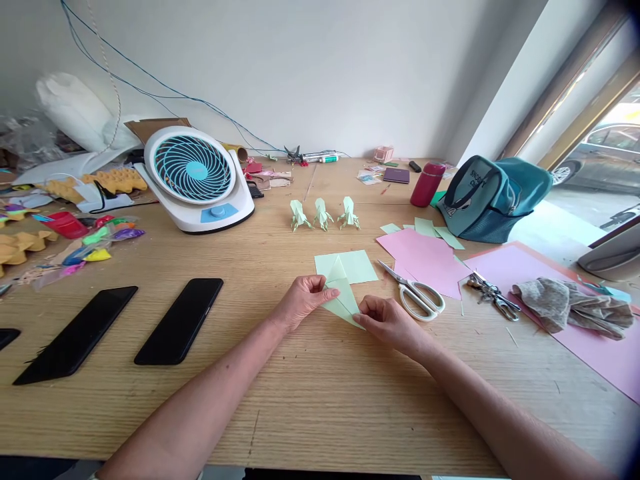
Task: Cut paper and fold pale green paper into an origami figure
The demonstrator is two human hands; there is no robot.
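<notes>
A piece of pale green folded paper (345, 298), creased to a point at its upper end, is held between both hands just above the table. My left hand (306, 300) pinches its left edge, with the thumb lying on the paper. My right hand (385, 320) grips the lower right corner between thumb and fingers. Behind it lies a flat pale green sheet (360, 267). Scissors with white handles (419, 299) rest to the right of that sheet, blades slightly apart. Farther back stand three green origami figures (323, 213) in a row.
Two black phones (179, 321) lie at left, below a white fan (200, 180). On the right are pink paper (425, 257), a bunch of keys (493, 293), a grey cloth (565, 303), a red bottle (428, 185) and a teal backpack (500, 197).
</notes>
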